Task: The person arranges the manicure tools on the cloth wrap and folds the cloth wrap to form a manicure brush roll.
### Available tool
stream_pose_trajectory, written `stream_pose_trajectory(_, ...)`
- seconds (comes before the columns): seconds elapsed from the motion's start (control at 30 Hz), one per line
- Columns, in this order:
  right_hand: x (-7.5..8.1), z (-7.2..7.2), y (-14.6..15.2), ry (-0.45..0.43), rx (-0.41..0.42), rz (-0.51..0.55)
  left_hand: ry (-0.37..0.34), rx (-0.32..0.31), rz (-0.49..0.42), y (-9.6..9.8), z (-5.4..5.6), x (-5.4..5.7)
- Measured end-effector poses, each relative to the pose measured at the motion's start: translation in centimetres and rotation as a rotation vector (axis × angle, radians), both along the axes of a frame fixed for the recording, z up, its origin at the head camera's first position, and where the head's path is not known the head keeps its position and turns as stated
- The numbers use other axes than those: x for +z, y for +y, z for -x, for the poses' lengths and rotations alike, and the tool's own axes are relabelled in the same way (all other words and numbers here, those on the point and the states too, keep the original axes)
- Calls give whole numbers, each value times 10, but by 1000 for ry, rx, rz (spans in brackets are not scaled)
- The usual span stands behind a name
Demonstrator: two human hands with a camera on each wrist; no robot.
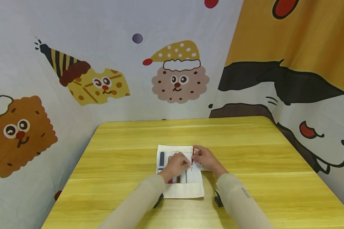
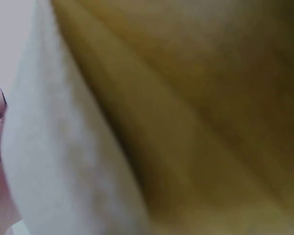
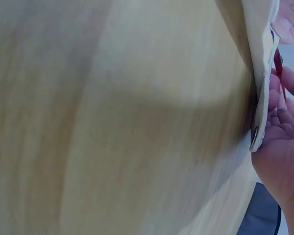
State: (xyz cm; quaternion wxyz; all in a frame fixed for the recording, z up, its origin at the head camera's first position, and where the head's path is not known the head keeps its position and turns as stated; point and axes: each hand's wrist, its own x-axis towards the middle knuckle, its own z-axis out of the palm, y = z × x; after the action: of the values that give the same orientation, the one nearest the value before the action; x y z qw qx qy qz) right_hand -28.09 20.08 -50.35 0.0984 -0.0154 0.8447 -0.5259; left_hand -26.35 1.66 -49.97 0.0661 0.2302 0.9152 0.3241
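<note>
A cream fabric case (image 1: pixel 183 191) lies spread on the table, with several slim items in it. My right hand (image 1: pixel 205 159) pinches a thin red-handled tool (image 1: pixel 193 151) over the case's right side, its tip pointing down; the tool's red part (image 3: pixel 278 61) also shows in the right wrist view. My left hand (image 1: pixel 176 165) is over the middle of the case with curled fingers, fingertips close to the tool's lower end. I cannot tell what the left fingers hold. The left wrist view is mostly filled by a blurred pale sleeve edge and yellow wood.
A dark grey-blue flat piece (image 1: pixel 161 158) sits at the case's left. Below the left hand, a crimson item (image 1: pixel 170 181), a dark reddish item (image 1: pixel 179 179) and a thin grey rod (image 1: pixel 186 176) rise from the front pocket. The yellow wooden table (image 1: pixel 117 165) meets a printed cloth backdrop (image 1: pixel 117 31).
</note>
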Motion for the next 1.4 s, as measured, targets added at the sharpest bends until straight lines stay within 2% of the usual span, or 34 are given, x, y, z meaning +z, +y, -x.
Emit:
stream_pose_trajectory(0.23,1,0,-3,8,28,-55,-7,2,-8,0,0,0)
stream_pose_trajectory(0.7,0,-3,-2,18,48,-89,5,2,-9,0,0,-1)
stream_pose_trajectory(1.1,0,-12,2,80,108,-134,18,1,-12,1,-1,-1)
stream_pose_trajectory(1.33,2,-15,4,115,175,-142,9,-1,-13,1,0,-2)
stream_pose_trajectory(1.4,3,-16,3,114,170,-146,11,-2,-12,1,0,-2)
